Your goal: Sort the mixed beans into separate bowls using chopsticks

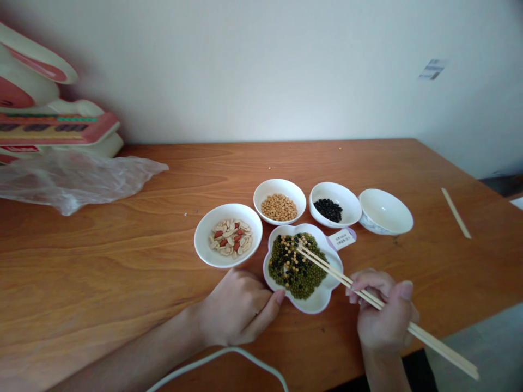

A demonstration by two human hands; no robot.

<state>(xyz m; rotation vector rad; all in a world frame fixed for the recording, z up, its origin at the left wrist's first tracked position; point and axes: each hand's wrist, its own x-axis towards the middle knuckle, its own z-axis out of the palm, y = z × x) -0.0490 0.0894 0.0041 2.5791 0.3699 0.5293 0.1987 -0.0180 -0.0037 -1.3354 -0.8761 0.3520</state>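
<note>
A flower-shaped dish [316,305] of mixed green, black and yellow beans [302,288] sits on a wooden tabletop [122,245], in front of four white bowls [386,209]. The right hand [384,313] has its fingers pinching wooden chopsticks [327,267], tips among the beans. The left hand [239,305] is curled, thumb at the dish's rim; whether its fingers grip cannot be told. The dish's white label [342,238] carries print too small to read; a toy keyboard's red sticker [19,148] and a wall sticker [433,69] are illegible.
</note>
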